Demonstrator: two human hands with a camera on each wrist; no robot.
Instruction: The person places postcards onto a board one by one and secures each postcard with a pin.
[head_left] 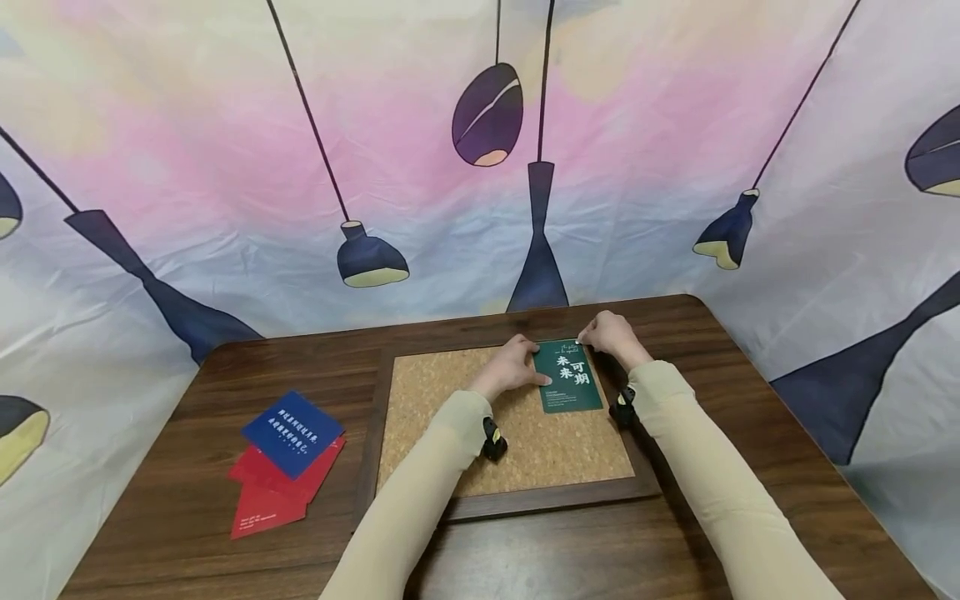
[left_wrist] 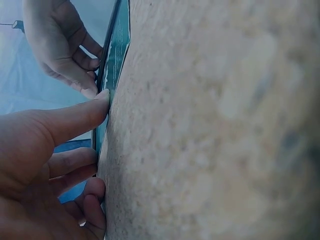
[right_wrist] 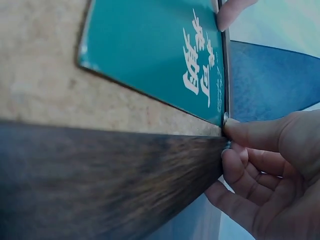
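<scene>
Head view: a framed cork board (head_left: 540,454) lies on a dark wood-grained tabletop (head_left: 172,508), with a green card (head_left: 568,377) bearing white characters set at its upper right, near the frame (head_left: 555,502). The left hand (head_left: 512,367) rests at the card's left edge, thumb and forefinger spread apart, the thumb lower down and the forefinger by the upper corner. The right hand (head_left: 611,335) is at the upper right corner, its fingers drawn together. To the left of the board, a blue card (head_left: 293,433) partly covers red cards (head_left: 281,493); behind stands a pastel cloth (head_left: 225,142) printed with hanging lamps. Left wrist view: the cork, blurred at close range, fills the right side; the left hand's thumb reaches straight to the green card's edge, the forefinger lies relaxed against it, and the lower fingers are bent, with nothing enclosed between them. The right hand appears beyond, at the card's far end. Right wrist view: the right hand's thumb and bent forefinger nearly close at the card's corner, pinching a small metallic piece (right_wrist: 226,118) there, its exact form too small to tell.
</scene>
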